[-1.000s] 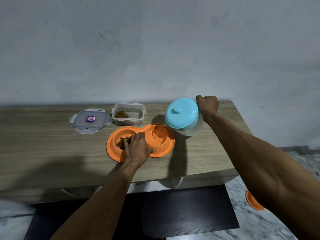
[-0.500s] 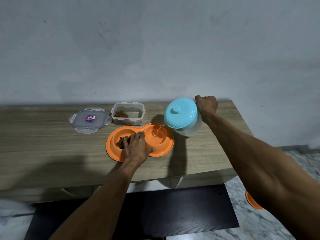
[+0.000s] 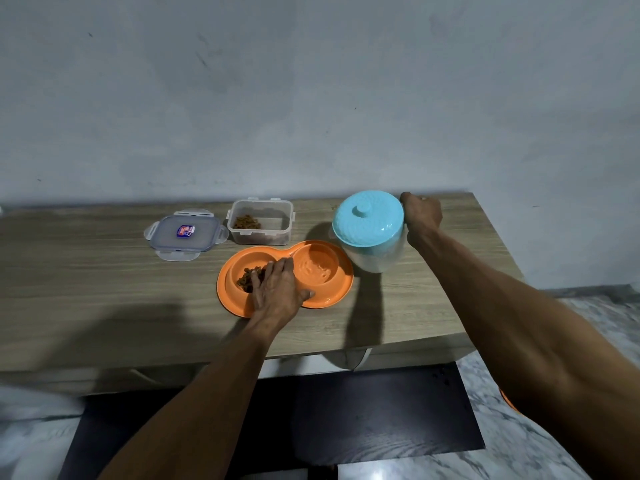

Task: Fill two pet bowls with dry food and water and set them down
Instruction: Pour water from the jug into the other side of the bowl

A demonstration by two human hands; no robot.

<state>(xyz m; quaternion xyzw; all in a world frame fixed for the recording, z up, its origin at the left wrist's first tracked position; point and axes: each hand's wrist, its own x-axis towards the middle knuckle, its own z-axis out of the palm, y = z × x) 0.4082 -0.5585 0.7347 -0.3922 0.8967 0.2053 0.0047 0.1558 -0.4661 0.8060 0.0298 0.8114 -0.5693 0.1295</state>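
Observation:
An orange double pet bowl lies on the wooden table. Its left well holds brown dry food; its right well holds rippling water. My left hand rests flat on the bowl's middle, fingers straight. My right hand grips the handle side of a clear water jug with a light blue lid. The jug stands close to upright just right of the bowl.
A clear food container with a little dry food stands behind the bowl, its lid lying to the left. A dark mat covers the floor under the table. An orange object shows on the marble floor at right.
The jug was tilted and pouring a thin stream into the right well; it has swung back toward upright and the stream has stopped. My left hand stayed on the bowl.

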